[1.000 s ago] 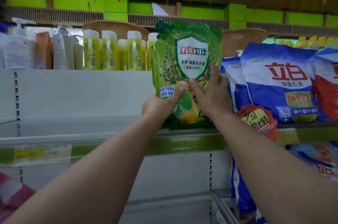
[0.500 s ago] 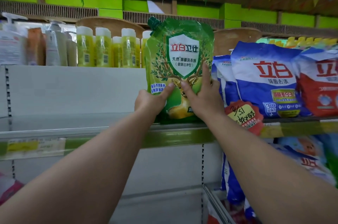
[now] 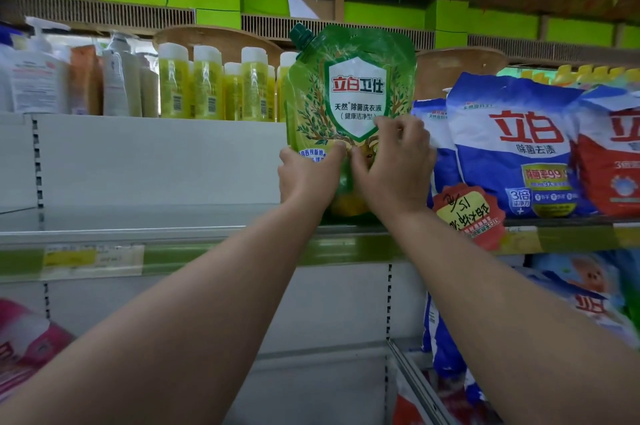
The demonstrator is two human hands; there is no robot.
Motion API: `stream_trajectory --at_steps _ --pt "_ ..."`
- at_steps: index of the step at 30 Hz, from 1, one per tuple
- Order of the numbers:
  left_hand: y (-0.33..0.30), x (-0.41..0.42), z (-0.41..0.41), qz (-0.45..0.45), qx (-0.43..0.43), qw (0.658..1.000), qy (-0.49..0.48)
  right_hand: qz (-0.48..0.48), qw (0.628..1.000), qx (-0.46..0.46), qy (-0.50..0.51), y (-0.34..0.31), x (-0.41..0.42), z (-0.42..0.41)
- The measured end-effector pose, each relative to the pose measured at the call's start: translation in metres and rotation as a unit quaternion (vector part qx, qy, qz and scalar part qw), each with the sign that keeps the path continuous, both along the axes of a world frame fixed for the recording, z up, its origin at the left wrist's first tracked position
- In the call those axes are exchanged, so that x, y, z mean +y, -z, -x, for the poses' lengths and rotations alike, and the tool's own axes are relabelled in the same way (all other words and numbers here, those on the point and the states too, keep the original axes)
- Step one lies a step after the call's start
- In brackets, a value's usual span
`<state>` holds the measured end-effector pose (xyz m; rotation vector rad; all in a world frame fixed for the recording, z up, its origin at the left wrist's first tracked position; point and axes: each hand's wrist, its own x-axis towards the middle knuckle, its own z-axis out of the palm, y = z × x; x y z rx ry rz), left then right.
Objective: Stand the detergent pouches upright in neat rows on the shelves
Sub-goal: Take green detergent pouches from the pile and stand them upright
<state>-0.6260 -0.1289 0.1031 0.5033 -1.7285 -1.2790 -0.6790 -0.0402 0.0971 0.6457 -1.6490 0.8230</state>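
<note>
Your left hand (image 3: 310,175) and right hand (image 3: 393,164) both grip the green pouch (image 3: 349,95) low on its front, fingers curled; it stands upright on the shelf (image 3: 207,234), just beside the blue bags (image 3: 512,147).

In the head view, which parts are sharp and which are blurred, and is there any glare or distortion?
Head view: the green pouch is sharp, its print readable, with soft glare near its top; the price label on the shelf edge is smeared; the pink pack at lower left is blurred; the wide lens bends the shelf lines.
</note>
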Motion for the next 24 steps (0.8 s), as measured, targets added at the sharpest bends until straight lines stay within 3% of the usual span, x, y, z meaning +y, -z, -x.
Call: stream_trajectory --at_steps 2,6,13,24 --pt "-0.001 -0.001 0.000 -0.001 0.000 1.000 -0.018 -0.015 0.999 0.042 -0.025 -0.003 -0.004 -0.008" --pt "-0.003 -0.008 -0.009 0.010 0.004 0.999 -0.048 -0.079 0.992 0.004 -0.099 -0.007 -0.015 -0.022" --pt "-0.005 -0.035 -0.050 0.064 0.033 0.991 -0.117 -0.114 0.984 -0.016 -0.135 -0.014 -0.048 -0.055" --pt "0.001 -0.134 -0.153 0.057 -0.019 0.968 -0.245 -0.178 0.954 -0.047 -0.235 -0.016 -0.157 -0.135"
